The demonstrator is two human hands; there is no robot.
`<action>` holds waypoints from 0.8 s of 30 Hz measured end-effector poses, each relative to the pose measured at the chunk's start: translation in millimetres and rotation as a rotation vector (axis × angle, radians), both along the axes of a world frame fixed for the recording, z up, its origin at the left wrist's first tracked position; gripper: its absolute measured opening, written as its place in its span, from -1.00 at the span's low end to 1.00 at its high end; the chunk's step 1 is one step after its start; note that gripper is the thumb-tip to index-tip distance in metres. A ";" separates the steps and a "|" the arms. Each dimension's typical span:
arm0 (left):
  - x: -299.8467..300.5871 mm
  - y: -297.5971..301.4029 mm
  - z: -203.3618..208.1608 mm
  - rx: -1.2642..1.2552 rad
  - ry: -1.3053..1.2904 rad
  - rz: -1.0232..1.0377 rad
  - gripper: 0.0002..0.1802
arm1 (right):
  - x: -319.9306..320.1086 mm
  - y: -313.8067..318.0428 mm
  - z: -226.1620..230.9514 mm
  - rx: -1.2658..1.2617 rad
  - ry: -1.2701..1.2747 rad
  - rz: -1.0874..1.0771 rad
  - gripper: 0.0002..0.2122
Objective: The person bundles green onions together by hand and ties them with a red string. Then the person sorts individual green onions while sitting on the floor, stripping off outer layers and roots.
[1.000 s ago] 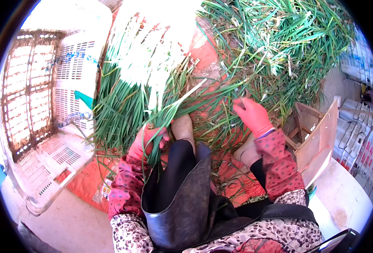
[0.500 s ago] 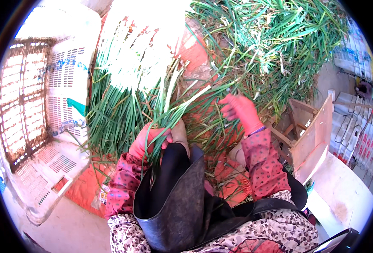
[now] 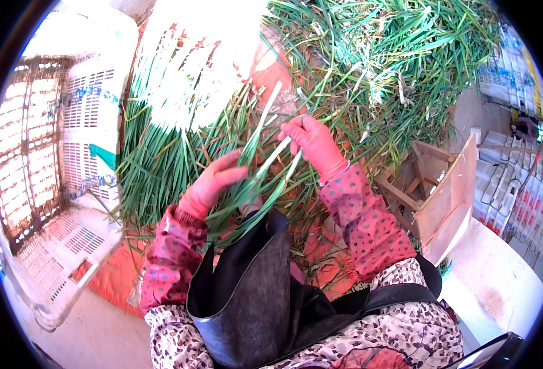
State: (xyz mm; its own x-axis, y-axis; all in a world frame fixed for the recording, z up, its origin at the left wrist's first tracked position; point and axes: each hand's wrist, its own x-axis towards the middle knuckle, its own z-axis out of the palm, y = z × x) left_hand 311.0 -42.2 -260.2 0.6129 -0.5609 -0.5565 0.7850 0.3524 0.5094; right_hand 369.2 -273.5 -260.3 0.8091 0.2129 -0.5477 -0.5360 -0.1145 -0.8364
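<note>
My right hand (image 3: pixel 311 142), in a pink-red glove, pinches the white end of one long leafy stalk (image 3: pixel 275 154), which looks like green garlic. My left hand (image 3: pixel 213 184), gloved alike, is a little lower and to the left; its fingers are apart beside the leaves. Several more stalks (image 3: pixel 256 138) lie loosely between the hands, their white ends pointing up and away and their leaves trailing over a black apron (image 3: pixel 247 295) on my lap. Left of them, a dense row of green stalks (image 3: pixel 161 163) lies on the ground, its far part washed out by sunlight.
A large heap of green leaves (image 3: pixel 400 67) spreads over the far right. White plastic crates (image 3: pixel 93 111) stand at the left. A small wooden stool (image 3: pixel 443 184) lies at the right beside a white board (image 3: pixel 499 283). An orange-red sheet (image 3: pixel 114 277) covers the ground.
My left hand has let go of the bunch and spread its fingers. My right hand has moved left and closed on a stalk's white end. The bunch has loosened across my lap.
</note>
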 end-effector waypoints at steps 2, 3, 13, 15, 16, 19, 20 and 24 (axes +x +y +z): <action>18.5 -11.3 -0.7 0.152 -0.014 -0.043 -0.50 | -3.5 10.8 9.8 -0.053 0.022 0.024 -0.79; 23.8 -17.2 -0.9 0.232 -0.045 -0.104 -0.55 | -3.0 11.2 11.4 -0.061 0.011 -0.008 -0.80; 26.7 -24.9 -14.2 0.384 -0.023 -0.354 -0.68 | 27.8 -16.7 6.2 -0.182 -0.030 -0.056 -0.72; 29.9 -26.0 -12.7 0.365 -0.009 -0.362 -0.68 | 29.9 -18.2 1.4 -0.224 0.044 -0.036 -0.73; 29.0 -25.2 -12.1 0.344 0.020 -0.349 -0.68 | 29.8 -19.2 0.5 -0.217 0.081 -0.021 -0.73; 24.6 -18.3 -12.6 0.341 0.045 -0.353 -0.67 | 27.8 -12.0 12.3 -0.163 0.132 0.007 -0.76; 23.6 -12.8 -12.2 0.535 -0.139 -0.409 -0.64 | 26.1 -8.5 11.3 -0.150 0.089 0.025 -0.78; 38.2 -12.4 16.3 1.355 -1.020 -0.212 -0.67 | 31.4 -21.4 10.1 -0.191 -0.104 -0.024 -0.83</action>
State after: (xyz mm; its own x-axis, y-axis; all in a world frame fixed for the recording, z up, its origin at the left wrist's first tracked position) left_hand 349.1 -54.5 -243.9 0.9780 -0.1650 -0.1273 -0.0511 -0.7822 0.6209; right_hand 400.5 -294.9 -250.3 0.8670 0.0938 -0.4894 -0.4522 -0.2645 -0.8518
